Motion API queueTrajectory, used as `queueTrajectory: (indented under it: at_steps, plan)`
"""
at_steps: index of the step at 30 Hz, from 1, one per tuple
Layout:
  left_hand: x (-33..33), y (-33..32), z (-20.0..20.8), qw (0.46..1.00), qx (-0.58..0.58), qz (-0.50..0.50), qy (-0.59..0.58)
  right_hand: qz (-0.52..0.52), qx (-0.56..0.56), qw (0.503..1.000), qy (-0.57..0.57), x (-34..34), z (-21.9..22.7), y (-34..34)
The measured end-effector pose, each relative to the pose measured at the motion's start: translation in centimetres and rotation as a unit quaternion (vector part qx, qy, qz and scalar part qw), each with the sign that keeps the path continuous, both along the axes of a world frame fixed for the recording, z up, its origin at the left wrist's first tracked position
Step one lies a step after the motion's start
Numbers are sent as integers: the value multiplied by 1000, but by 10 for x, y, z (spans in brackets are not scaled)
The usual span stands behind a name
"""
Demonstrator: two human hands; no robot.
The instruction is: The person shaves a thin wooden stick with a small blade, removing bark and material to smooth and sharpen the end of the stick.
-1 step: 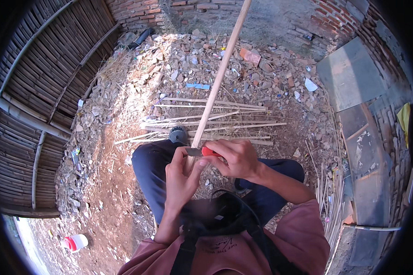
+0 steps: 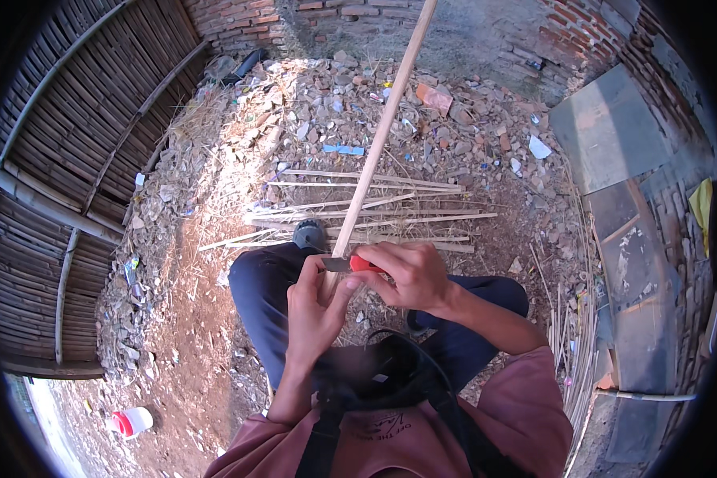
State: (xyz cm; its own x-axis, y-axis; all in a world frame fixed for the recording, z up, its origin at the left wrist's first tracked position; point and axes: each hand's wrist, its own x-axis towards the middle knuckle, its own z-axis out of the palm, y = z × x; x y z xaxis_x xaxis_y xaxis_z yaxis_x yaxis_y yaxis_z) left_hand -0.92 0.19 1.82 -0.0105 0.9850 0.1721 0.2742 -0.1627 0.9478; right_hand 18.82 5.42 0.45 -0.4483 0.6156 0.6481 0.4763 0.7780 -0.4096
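Observation:
A long pale strip of bamboo or wood [image 2: 380, 134] slants from my lap up past the far wall. My left hand [image 2: 309, 307] is closed around its near end, fingers behind and thumb on the near side. In my right hand [image 2: 406, 273] is a knife with a red handle [image 2: 362, 264], gripped in curled fingers. The knife's short grey blade [image 2: 337, 264] points left and lies across the strip at my left fingers. My left thumb is close below the blade; whether it touches cannot be made out.
Several thin split strips [image 2: 390, 217] lie crosswise beyond my feet on rubble-strewn ground [image 2: 470, 151]. A slatted bamboo wall [image 2: 64, 103] stands at left, a brick wall [image 2: 358, 20] at the back, and grey panels [image 2: 609, 127] at right. A red-and-white container [image 2: 133, 422] lies at lower left.

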Motion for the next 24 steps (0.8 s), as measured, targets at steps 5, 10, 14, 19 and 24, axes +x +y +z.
queueTrajectory:
  at_steps: [5,10,14,19,24]
  plan:
    - [-2,-1,-2,997,-40,-36,-50,1,6,1000,-10,0,1,0]
    - [-7,1,-10,998,-7,-49,-39,3,9,1000,-11,0,-1,1]
    - [-6,3,-7,997,-7,-68,-40,11,7,1000,7,0,-5,1]
    - [-11,3,-6,998,-9,-69,1,18,-1,1000,3,-1,-2,1]
    - [-7,2,-4,999,-10,-50,4,9,9,1000,3,-1,-6,0]
